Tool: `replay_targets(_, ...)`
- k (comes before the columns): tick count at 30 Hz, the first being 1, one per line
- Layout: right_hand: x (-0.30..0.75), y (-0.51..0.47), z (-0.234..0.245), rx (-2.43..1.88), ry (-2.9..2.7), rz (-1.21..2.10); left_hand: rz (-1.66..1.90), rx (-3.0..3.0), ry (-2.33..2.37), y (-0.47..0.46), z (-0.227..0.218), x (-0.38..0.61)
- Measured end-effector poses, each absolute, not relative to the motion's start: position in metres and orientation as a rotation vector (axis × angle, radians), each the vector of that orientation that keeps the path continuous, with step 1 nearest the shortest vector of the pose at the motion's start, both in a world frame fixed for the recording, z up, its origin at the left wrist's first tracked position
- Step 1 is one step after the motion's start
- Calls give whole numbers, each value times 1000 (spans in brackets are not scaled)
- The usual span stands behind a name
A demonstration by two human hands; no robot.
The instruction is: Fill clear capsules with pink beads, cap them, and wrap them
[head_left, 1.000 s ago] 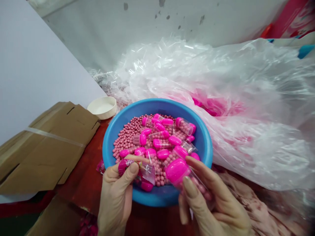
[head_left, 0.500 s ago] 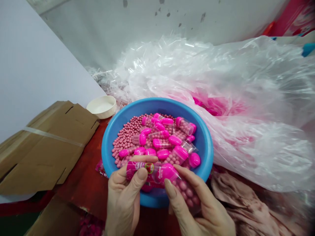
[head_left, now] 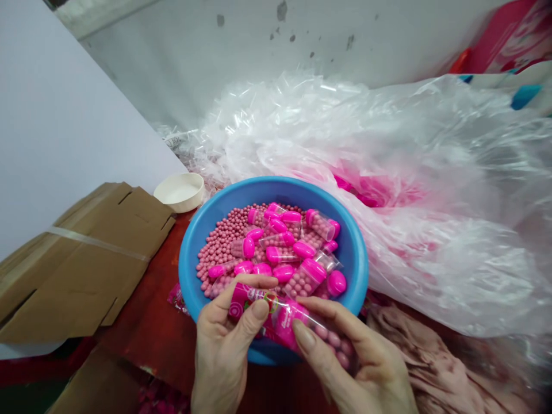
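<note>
My left hand [head_left: 224, 345] pinches the far end of a printed pink plastic sleeve [head_left: 240, 301], thumb on top and index finger along the upper edge. In my right hand [head_left: 362, 356] is a small clear bottle of pink candy balls [head_left: 334, 340], gripped between thumb and fingers. The sleeve's other end lies around the bottle's capped end, and my right thumb presses there. Both hands are over the near rim of a blue basin [head_left: 188, 253]. Inside it, several capped bottles [head_left: 302, 279] rest on loose pink balls [head_left: 224, 236].
A folded brown cardboard box [head_left: 95, 264] lies left, with a white shallow dish [head_left: 181, 192] behind it. Clear plastic bags [head_left: 431, 241], some with pink contents, fill the back and right. A brownish cloth [head_left: 422, 351] is at lower right.
The sleeve now reaches further over the bottle's pink cap. Bottle and sleeve tilt more, lower on the right. Both hands have shifted slightly right, and the view has moved a little.
</note>
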State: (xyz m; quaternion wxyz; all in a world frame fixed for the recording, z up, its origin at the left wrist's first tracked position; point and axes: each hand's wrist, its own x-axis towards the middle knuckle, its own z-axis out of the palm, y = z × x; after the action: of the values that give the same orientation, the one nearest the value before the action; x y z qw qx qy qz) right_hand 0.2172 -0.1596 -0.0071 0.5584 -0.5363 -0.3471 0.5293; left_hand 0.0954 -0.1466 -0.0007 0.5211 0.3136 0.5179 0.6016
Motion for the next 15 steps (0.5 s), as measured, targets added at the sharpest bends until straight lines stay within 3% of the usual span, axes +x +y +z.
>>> replay_targets(5, 223, -159, -8, -1215, -974, 1123, 1487, 779, 1237, -147, 4, 100)
replay_targets(11, 221, -159, -14, -1109, -1099, 733, 1702, 459, 1152, -151, 11, 120)
replay_targets(15, 212, -167, -23, -1123, -1069, 614, 1576, 316, 1035, -158, 7, 132)
